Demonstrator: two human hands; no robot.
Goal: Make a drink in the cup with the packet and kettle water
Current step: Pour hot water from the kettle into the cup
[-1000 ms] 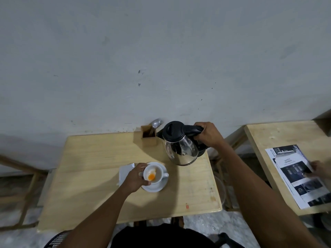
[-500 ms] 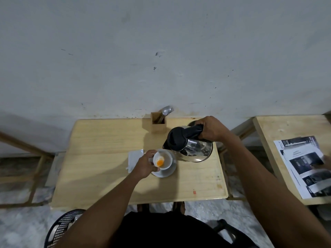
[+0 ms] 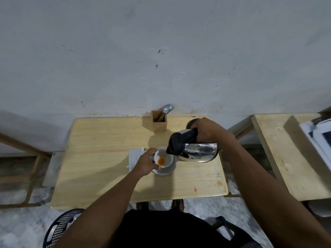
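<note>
A white cup (image 3: 165, 157) with orange powder at its bottom stands on a white saucer (image 3: 165, 170) near the middle of the wooden table (image 3: 100, 169). My left hand (image 3: 146, 162) grips the cup from its left side. My right hand (image 3: 206, 129) holds the black handle of a steel kettle (image 3: 196, 152), which is tipped far over to the left, its black spout right at the cup's rim. Any stream of water is too fine to make out. A white packet (image 3: 134, 156) lies flat just left of the cup.
A wooden holder (image 3: 159, 122) with a spoon and fork stands at the table's back edge by the wall. The kettle's black base (image 3: 190, 123) sits behind my right hand. A second table with printed papers (image 3: 318, 138) is at the right. A black basket (image 3: 60, 228) stands on the floor, lower left.
My right hand has carried the kettle from upright near the table's back right and tipped it steeply over the cup. My left hand stays on the cup.
</note>
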